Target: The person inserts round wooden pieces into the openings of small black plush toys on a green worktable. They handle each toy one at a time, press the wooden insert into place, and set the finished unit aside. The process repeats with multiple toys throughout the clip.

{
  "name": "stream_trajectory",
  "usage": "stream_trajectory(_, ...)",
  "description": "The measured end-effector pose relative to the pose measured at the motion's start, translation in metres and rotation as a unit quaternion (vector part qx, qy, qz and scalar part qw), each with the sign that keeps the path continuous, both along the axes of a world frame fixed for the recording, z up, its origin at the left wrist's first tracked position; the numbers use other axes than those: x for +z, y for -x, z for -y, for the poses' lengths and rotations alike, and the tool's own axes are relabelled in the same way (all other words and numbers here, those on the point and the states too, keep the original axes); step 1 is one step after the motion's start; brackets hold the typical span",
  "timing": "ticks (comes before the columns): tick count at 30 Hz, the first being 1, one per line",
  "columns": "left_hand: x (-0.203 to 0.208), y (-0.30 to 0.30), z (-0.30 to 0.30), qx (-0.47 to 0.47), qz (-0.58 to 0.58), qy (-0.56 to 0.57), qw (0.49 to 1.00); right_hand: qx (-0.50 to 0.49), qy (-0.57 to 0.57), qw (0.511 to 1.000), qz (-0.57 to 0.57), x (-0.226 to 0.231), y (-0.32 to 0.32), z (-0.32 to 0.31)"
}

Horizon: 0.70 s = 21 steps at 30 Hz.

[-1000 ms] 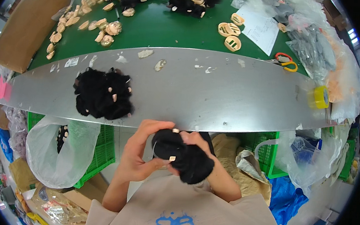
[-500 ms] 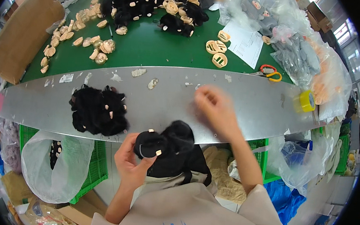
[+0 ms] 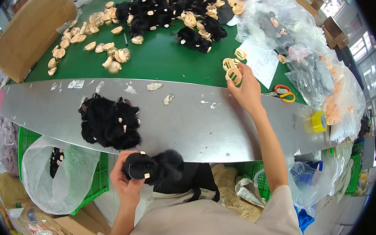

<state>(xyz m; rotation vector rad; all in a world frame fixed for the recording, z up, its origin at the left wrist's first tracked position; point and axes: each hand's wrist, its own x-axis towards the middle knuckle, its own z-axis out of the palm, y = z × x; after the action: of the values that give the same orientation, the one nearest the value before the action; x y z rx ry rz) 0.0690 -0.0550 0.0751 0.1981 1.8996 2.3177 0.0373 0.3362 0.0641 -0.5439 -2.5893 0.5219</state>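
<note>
My left hand (image 3: 124, 183) grips a black furry plush piece (image 3: 165, 169) in front of my lap, just off the table's near edge. The piece has a round opening and small cream tabs on it. Out over the green mat, my right hand (image 3: 249, 90) pinches the edge of a cream oval plastic piece with slots (image 3: 232, 76). More slotted ovals (image 3: 240, 54) lie right beside it. A pile of black plush pieces (image 3: 110, 122) with cream tabs rests on the metal table strip to the left.
Cream shell-like parts (image 3: 93, 27) and more black plush pieces (image 3: 149, 12) cover the far green mat (image 3: 166, 62). Scissors (image 3: 281, 93), yellow tape (image 3: 318, 121), a paper sheet (image 3: 264, 66) and bagged grey plush (image 3: 310, 72) lie right. A cardboard sheet (image 3: 34, 32) stands left.
My right hand has moved away from me and to the right, from above the metal strip to the slotted ovals. My left hand has shifted slightly left and nearer with the plush piece.
</note>
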Motion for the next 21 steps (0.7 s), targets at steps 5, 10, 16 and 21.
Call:
stream_trajectory(5, 0.009, 0.004, -0.014, -0.049, 0.133, -0.032, 0.989, 0.296, -0.020, 0.955, -0.005, 0.056, -0.041, 0.094)
stream_trajectory(10, 0.004, 0.003, -0.022, -0.159, 0.154, -0.035, 0.975, 0.454, 0.041, 0.890, -0.025, 0.071, -0.061, 0.139)
stream_trajectory(16, 0.004, 0.000, -0.025, -0.203, 0.137, 0.028, 0.969, 0.486, 0.148, 0.861, -0.022, 0.071, -0.068, 0.158)
stream_trajectory(21, 0.005, 0.003, -0.009, -0.263, 0.152, -0.003, 0.953, 0.544, 0.108, 0.831, -0.045, 0.066, -0.065, 0.164)
